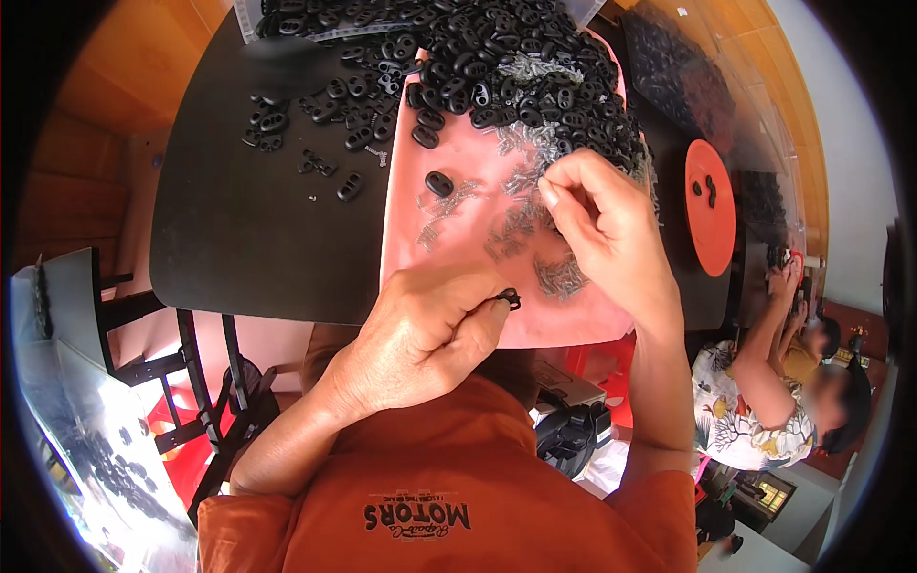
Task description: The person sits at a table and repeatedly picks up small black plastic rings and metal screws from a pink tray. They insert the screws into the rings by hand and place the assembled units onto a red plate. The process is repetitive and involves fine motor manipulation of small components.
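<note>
My left hand (430, 329) is closed, thumb and forefinger pinching a small black plastic cord lock piece (509, 299) near the front of the pink tray (454, 253). Only the end of that piece shows past the fingertips. My right hand (607, 215) is raised over a scatter of small metal springs (559, 277), its thumb and forefinger pressed together. Whatever is between them is too small to make out. A single black cord lock part (439, 183) lies on the tray, left of the right hand. Beyond it rises a large heap of black cord lock parts (468, 67), with more springs among them.
Loose black parts (351, 186) are spread over the dark tabletop (258, 220) to the left. An orange-red plate (707, 239) with a few black pieces stands at the right. Farther right, another person (764, 401) works with both hands. A black chair frame (191, 372) stands at the lower left.
</note>
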Motion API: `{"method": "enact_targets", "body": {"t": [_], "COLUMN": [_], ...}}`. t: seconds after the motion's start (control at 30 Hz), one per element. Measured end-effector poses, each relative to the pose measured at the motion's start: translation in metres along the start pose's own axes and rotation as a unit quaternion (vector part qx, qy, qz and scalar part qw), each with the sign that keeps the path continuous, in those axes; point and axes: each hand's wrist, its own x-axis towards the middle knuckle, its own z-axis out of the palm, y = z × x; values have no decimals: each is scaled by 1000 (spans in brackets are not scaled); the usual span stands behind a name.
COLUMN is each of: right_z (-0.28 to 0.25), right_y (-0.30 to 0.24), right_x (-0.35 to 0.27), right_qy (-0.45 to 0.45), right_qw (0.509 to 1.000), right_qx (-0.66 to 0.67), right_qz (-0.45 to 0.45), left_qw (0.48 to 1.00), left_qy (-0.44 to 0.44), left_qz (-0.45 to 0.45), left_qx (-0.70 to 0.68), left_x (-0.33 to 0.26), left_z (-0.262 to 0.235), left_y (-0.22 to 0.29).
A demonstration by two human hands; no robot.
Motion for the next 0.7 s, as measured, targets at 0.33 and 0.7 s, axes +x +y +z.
{"method": "enact_targets", "body": {"t": [0.33, 0.7], "right_z": [12, 34], "right_y": [-8, -25], "right_x": [34, 67], "right_qy": [-72, -145], "right_qw": [982, 953], "right_qx": [-130, -241], "right_qz": [-114, -109], "left_qw": [1000, 999], "left_qy": [1, 22], "left_qz": [14, 46], "left_qx": [19, 6], "left_x": [1, -6], "left_z": [2, 4], "left_y": [-2, -6]}}
